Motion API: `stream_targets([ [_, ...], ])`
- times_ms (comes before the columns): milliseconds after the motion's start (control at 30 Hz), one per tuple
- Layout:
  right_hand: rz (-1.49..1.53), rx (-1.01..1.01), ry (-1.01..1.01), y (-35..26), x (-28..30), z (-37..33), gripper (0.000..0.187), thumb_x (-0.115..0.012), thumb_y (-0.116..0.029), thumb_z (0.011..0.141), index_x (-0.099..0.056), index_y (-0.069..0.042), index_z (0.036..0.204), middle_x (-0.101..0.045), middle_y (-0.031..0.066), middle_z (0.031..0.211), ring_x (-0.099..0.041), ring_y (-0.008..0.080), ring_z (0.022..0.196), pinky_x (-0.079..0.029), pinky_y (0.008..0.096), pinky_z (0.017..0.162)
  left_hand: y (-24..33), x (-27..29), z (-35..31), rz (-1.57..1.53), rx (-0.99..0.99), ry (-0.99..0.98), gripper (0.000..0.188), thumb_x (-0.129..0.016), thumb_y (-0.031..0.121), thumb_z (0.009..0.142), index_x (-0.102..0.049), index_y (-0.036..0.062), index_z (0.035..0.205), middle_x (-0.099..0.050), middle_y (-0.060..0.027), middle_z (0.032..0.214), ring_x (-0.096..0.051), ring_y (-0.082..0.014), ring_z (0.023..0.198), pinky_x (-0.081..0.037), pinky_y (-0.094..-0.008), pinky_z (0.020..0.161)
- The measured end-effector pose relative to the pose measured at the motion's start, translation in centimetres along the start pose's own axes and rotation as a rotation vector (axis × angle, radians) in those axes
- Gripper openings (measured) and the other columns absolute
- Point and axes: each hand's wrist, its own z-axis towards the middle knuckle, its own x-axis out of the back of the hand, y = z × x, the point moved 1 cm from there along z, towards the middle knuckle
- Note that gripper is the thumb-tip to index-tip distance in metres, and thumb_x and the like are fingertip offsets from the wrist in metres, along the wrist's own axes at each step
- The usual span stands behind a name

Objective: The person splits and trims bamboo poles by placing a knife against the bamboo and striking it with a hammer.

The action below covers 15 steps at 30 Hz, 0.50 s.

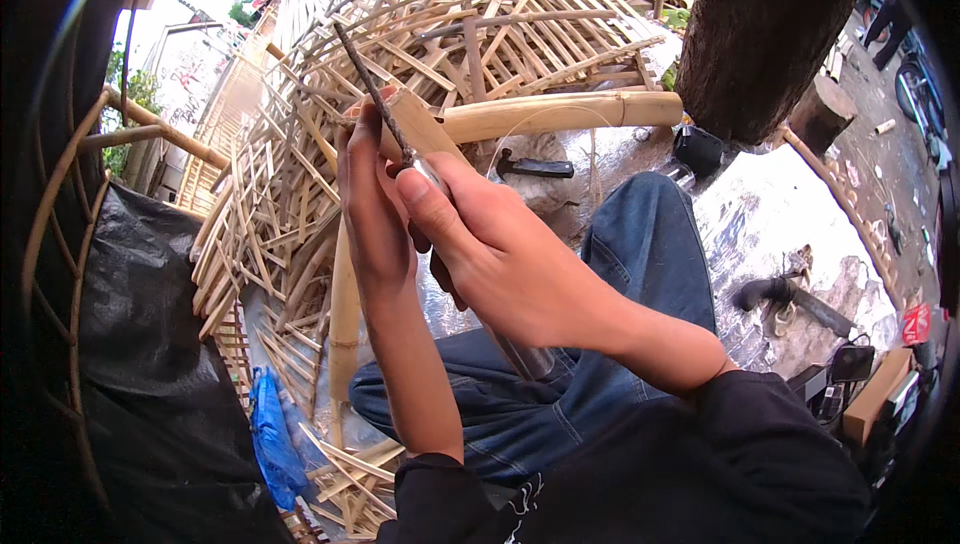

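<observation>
My right hand (pixel 510 254) is closed round the metal tube handle (pixel 522 354) of a long tool. From the tube's upper end a thin dark ridged rod (pixel 365 74) slants up and to the left. My left hand (pixel 375 204) is upright beside it, fingers pressed together along the left side of a short split bamboo piece (pixel 428 124). The rod crosses in front of that piece; whether its tip touches anything cannot be seen. Both hands are close together above my crossed legs, and the left palm and thumb are partly hidden.
A thick bamboo pole (pixel 570 114) lies just beyond my hands, with a black-handled tool (pixel 537 168) nearer. Split bamboo strips (pixel 290 194) pile up behind and left. A tree trunk (pixel 765 34) stands far right; a dark-handled tool (pixel 800 304) lies right, a blue plastic bag (pixel 275 439) lower left.
</observation>
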Motion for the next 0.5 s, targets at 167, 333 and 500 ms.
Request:
stream_targets([
  [167,-0.002,-0.073,-0.033,0.4,-0.1,0.6,0.039,-0.040,-0.033,0.101,-0.051,0.003,0.092,-0.056,0.0181,0.067,-0.056,0.0316,0.061,-0.043,0.0400,0.060,-0.9,1.7,1.3,0.046,0.005,-0.018,0.043,-0.035,0.031,0.100,-0.050,0.0045,0.129,-0.060,-0.0111,0.117,-0.058,-0.0182,0.105,-0.046,-0.0326,0.092],
  [333,0.260,-0.224,-0.020,0.2,1.0,0.5,0.041,-0.038,-0.039,0.102,-0.050,-0.003,0.086,-0.044,0.0009,0.059,-0.045,0.0102,0.048,-0.037,0.0270,0.045,0.0,0.4,0.6,-0.161,-0.048,-0.180,0.061,-0.032,0.044,0.101,-0.035,-0.0019,0.140,-0.051,-0.0101,0.129,-0.049,-0.0157,0.117,-0.033,-0.0321,0.101],
  [500,0.184,-0.248,-0.082,-0.7,1.4,1.7,0.045,-0.036,-0.043,0.101,-0.054,-0.003,0.089,-0.043,-0.0017,0.054,-0.042,0.0082,0.043,-0.037,0.0250,0.041,-0.3,0.7,1.2,-0.224,-0.055,-0.164,0.058,-0.034,0.042,0.101,-0.038,-0.0010,0.139,-0.052,-0.0112,0.129,-0.049,-0.0177,0.120,-0.033,-0.0349,0.104],
])
